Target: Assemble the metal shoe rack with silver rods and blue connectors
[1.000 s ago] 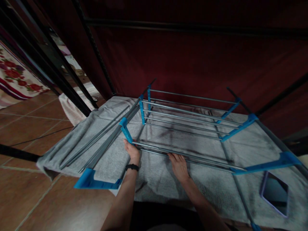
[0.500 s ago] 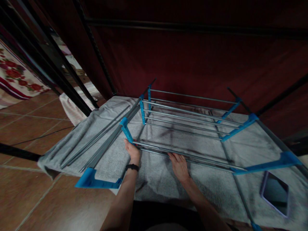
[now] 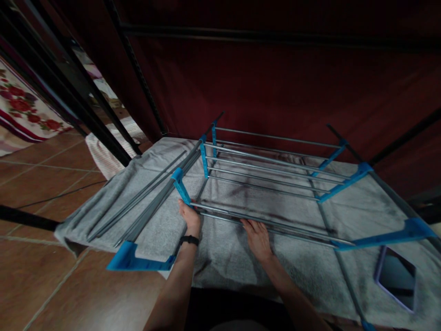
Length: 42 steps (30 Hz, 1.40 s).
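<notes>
A partly assembled rack of grey metal rods with blue plastic brackets lies on a grey blanket [image 3: 225, 257]. My left hand [image 3: 189, 216], a black band on its wrist, is closed around the lower end of a blue bracket [image 3: 181, 186], where the front rods meet it. My right hand [image 3: 257, 236] has its fingers curled over the lower front metal rod [image 3: 292, 233], near its middle; the thumb is hidden. At their right end, the front rods reach another blue bracket [image 3: 382, 238]. Farther back, several rods [image 3: 262, 174] span between two more pairs of brackets.
Loose grey rods [image 3: 138, 197] lie at the left, close to an angled blue bracket [image 3: 138, 262] at the blanket's edge. A phone [image 3: 396, 278] rests at the right. Black frame posts [image 3: 79, 96] and a dark red fabric wall [image 3: 262, 87] bound the space.
Almost nothing differs. The rack's right side and the phone appear shifted very slightly to the right; both hands keep their places.
</notes>
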Available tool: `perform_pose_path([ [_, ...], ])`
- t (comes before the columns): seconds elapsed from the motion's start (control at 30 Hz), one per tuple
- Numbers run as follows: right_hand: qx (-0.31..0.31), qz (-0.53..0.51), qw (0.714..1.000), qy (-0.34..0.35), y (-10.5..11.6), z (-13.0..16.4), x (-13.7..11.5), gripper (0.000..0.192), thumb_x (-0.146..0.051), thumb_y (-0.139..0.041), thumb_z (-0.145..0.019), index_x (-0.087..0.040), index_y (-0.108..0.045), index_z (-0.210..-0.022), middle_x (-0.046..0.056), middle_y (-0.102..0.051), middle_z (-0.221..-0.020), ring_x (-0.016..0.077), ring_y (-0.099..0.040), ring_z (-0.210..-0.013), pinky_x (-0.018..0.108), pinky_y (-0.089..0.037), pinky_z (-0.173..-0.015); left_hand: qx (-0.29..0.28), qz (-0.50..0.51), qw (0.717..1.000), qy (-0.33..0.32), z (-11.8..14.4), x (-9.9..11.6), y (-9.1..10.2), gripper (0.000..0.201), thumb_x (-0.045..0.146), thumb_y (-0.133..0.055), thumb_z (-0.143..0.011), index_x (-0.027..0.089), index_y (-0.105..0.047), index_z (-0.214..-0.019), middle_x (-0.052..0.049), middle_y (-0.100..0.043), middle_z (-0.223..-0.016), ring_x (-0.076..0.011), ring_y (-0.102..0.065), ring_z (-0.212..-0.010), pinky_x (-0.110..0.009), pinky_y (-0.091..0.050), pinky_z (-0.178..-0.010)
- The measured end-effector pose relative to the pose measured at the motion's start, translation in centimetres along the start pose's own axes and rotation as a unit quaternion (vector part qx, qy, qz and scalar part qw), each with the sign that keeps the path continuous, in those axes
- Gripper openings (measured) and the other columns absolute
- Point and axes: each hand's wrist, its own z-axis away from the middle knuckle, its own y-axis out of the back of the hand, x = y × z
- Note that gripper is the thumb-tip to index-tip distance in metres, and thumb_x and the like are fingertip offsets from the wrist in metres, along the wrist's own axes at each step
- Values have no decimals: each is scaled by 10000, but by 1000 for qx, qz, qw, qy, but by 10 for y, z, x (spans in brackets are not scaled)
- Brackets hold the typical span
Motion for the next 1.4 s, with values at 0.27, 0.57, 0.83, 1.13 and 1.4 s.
perform_pose_path([
  [0.27, -20, 17, 1000, -8, 1, -2, -3, 407, -90, -516, -960, -262, -667, -1297, 54, -719, -1168, 195, -634, -1038, 333, -428, -949, -2, 4, 1000, -5, -3, -3, 0, 576, 610, -256, -986, 236, -510, -629, -10, -477, -534, -158, -446, -497, -321, -415, -521],
  [0.57, -53, 18, 998, -13, 1, -2, -1, 403, -94, -513, -962, -264, -667, -1293, 49, -719, -1148, 198, -633, -1030, 336, -430, -942, -11, -6, 1000, -18, 0, -4, 2, 645, 708, -245, -959, 211, -541, -672, 7, -492, -547, -149, -463, -517, -306, -432, -544],
  [0.83, -61, 18, 998, -14, -2, -2, 0, 408, -100, -493, -966, -270, -665, -1295, 50, -721, -1154, 194, -639, -1036, 340, -435, -955, -12, -40, 999, -29, 0, -2, 3, 666, 667, -200, -975, 222, -556, -629, -11, -503, -519, -169, -478, -517, -337, -457, -576],
  [1.13, -49, 21, 999, -7, -3, -1, 1, 378, -105, -489, -978, -255, -670, -1274, 51, -720, -1143, 198, -632, -1034, 344, -429, -962, -31, -89, 991, -98, 5, -7, 12, 674, 599, -181, -1007, 169, -643, -768, -61, -609, -677, -197, -548, -667, -373, -480, -729],
  [1.4, -53, 25, 998, -11, -2, -2, 0, 382, -107, -511, -969, -261, -668, -1281, 58, -718, -1148, 202, -635, -1040, 351, -432, -956, -53, -205, 958, -195, 27, -13, 30, 349, 408, -373, -983, 179, -576, -1150, -119, -635, -1065, -242, -596, -1027, -378, -458, -939],
])
